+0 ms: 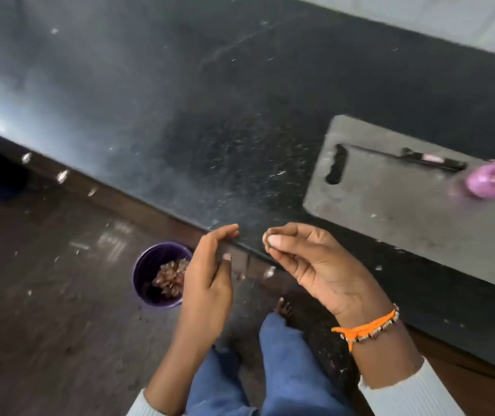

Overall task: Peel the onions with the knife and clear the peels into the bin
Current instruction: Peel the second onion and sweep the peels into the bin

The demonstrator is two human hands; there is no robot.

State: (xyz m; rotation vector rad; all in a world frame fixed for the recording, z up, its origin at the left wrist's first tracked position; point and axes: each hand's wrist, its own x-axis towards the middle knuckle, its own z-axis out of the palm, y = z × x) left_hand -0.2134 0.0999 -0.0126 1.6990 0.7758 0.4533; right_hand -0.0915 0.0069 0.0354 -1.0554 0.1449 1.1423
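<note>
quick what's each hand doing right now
Left hand: open, empty, above the bin.
Right hand: fingertips pinched together; cannot tell if they hold anything.

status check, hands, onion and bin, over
Left hand open, empty; right hand fingertips pinched, contents unclear. Peeled onion and knife on board. Bin on floor holds peels, nothing blocking.

Grey cutting board on black counter; orange wrist band; blue jeans.
</note>
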